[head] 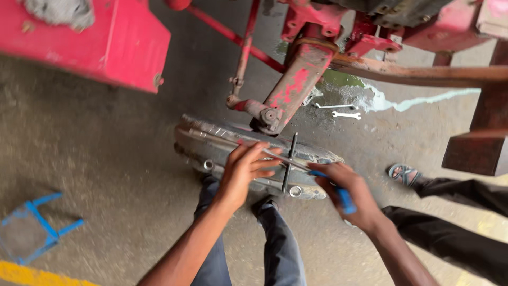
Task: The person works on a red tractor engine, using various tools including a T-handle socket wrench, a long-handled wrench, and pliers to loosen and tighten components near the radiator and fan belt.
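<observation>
Gripping a blue-handled tool (338, 193), the right hand (349, 193) is closed; the left hand (243, 172) pinches its metal shaft (238, 142).

The space above the tyre (254, 153) is narrow, because the red axle beam (296, 85) comes down onto it and the thin red rod (241, 63) stands just beside, so a hand can pass only from the near side. On that side the cross wrench (288, 161) lies over the tyre and blocks the middle. The concrete floor (116, 159) to the left is open up to the blue stool (37, 228); to the right, another person's legs (450, 222) and the rusty block (473, 151) close the way.
</observation>
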